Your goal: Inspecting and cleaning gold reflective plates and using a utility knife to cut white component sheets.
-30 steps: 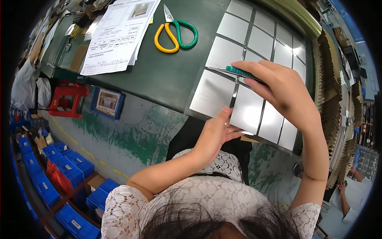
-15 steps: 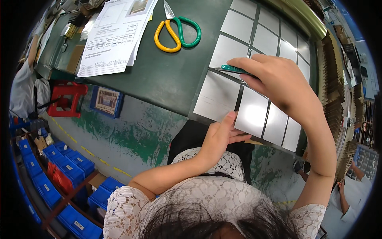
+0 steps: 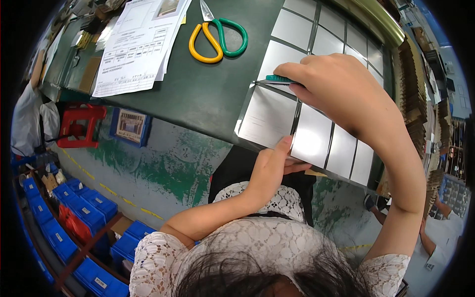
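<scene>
A sheet of silver-white squares (image 3: 310, 129) with dark gaps between them lies on the dark green table, several squares to a row. My right hand (image 3: 341, 86) is closed around a green utility knife (image 3: 278, 78), its thin tip pointing left, at the left edge of the sheet along a gap between squares. At the sheet's near edge my left hand (image 3: 269, 171) holds on, one finger on top and others at or below the edge. How far those lower fingers reach under is hidden.
Scissors (image 3: 217, 42) with yellow and green handles and printed papers (image 3: 133, 54) lie left on the table (image 3: 208, 99). A gold roll (image 3: 378, 22) is at the back right, beside stacked brown pieces (image 3: 410, 84). A red stool (image 3: 81, 123) and blue bins (image 3: 94, 203) stand left; other people are nearby.
My right hand has drawn the knife left, so its tip now reaches the sheet's left edge. My left hand stays at the near edge. The view has shifted slightly.
</scene>
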`<state>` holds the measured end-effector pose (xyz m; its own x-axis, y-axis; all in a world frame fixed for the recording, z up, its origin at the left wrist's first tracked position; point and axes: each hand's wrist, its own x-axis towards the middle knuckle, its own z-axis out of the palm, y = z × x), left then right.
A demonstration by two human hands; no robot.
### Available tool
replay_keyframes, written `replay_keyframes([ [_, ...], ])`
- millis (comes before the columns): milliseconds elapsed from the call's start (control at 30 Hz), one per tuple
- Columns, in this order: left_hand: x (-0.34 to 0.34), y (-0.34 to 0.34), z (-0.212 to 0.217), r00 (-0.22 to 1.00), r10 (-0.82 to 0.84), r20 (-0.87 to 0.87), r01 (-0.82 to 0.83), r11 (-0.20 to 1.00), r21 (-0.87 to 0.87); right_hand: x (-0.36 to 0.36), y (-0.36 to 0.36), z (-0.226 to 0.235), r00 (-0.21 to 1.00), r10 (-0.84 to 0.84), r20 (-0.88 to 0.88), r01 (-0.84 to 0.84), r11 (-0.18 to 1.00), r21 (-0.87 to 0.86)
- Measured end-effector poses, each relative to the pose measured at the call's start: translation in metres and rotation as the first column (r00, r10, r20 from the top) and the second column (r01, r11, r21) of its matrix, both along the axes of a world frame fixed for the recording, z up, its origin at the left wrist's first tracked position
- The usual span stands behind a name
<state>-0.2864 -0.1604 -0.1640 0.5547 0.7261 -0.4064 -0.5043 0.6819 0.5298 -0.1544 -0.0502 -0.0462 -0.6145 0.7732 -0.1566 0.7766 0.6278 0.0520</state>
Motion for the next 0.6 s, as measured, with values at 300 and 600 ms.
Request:
replay_keyframes([
  [300, -0.001, 0.000, 0.006, 1.000, -0.011, -0.022, 0.012, 0.999, 0.030, 0.003, 0.001, -0.001, 0.999, 0.006, -0.035, -0.005, 1.000, 0.019],
  [600, -0.001, 0.000, 0.005, 0.999, -0.037, -0.019, 0.038, 0.998, 0.052, 0.025, -0.011, 0.009, 0.999, -0.031, -0.015, 0.031, 0.999, -0.006],
])
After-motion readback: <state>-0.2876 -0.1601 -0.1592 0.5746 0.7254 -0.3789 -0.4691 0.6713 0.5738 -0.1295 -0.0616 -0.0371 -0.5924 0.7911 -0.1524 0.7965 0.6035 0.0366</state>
